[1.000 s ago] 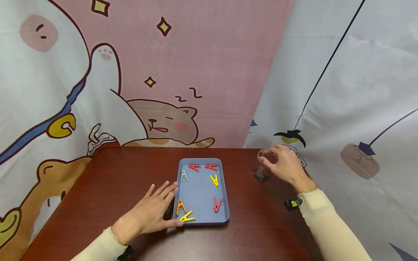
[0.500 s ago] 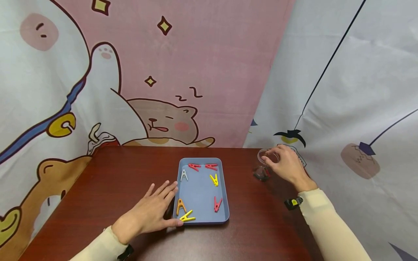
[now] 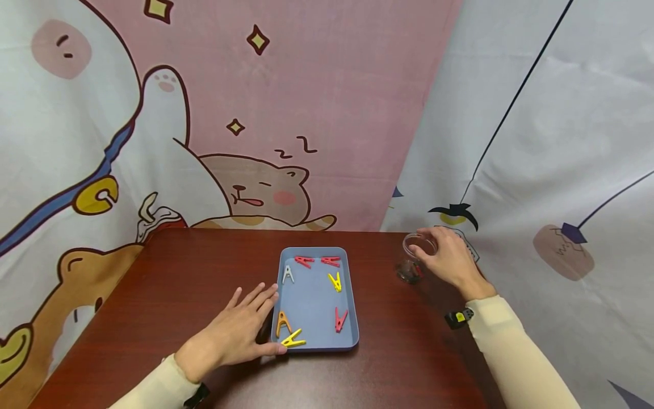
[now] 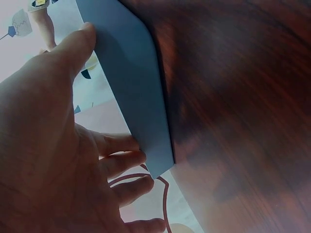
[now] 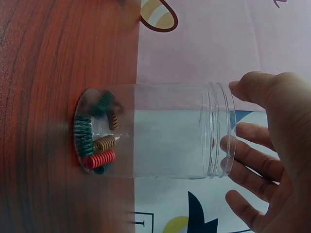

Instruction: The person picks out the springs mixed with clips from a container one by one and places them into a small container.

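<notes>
My left hand (image 3: 237, 332) rests flat along the left edge of a blue-grey tray (image 3: 309, 347), fingers spread and thumb at the near corner; the left wrist view shows its fingertips against the tray's outer wall (image 4: 133, 82). Inside the tray lie several small clothespins: red (image 3: 340, 321), yellow (image 3: 335, 282), white (image 3: 288, 275) and orange (image 3: 282, 324). To the right, my right hand (image 3: 443, 255) holds the rim of an upright clear plastic jar (image 5: 167, 141) between thumb and fingers. Several coil springs, green, brown and red (image 5: 100, 159), lie at its bottom.
A dark reddish-brown table (image 3: 214, 261) carries the tray and jar. Cartoon-printed cloth (image 3: 332, 113) hangs directly behind the table's back edge and along its sides. The jar stands near the back right corner.
The fingers of my right hand have shifted slightly at the jar's mouth, and a red spring shows in the jar. The left hand, tray and clothespins have stayed in place.
</notes>
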Available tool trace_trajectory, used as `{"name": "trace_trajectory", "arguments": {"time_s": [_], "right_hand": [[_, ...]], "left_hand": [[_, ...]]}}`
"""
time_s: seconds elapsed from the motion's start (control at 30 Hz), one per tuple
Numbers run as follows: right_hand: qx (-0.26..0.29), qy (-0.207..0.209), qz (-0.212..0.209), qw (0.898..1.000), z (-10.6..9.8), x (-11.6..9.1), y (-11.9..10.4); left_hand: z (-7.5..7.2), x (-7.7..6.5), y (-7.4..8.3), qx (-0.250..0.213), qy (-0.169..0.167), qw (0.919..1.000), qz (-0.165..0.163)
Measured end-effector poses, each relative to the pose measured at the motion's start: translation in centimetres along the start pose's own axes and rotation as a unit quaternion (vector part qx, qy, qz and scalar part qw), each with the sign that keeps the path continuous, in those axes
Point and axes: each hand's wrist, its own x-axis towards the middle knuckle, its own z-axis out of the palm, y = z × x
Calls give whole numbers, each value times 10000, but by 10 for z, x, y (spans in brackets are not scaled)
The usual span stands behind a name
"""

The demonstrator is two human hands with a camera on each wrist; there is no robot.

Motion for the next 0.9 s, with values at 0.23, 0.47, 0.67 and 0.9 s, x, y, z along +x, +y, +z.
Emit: {"name": "trace_trajectory", "arguments": {"time_s": [0.23, 0.47, 0.67, 0.9], "right_hand": [[23, 101, -56, 9999, -1, -1, -1], [0, 136, -77, 9999, -1, -2, -1], [-32, 115, -45, 9999, -1, -4, 0], [-35, 136, -18, 9999, -4, -7, -3]], "left_hand": [[1, 0, 0, -2, 57, 10000, 10], [1, 1, 1, -1, 56, 10000, 18], [1, 1, 2, -14, 28, 10000, 22], [0, 2, 3, -49, 16, 10000, 47]]}}
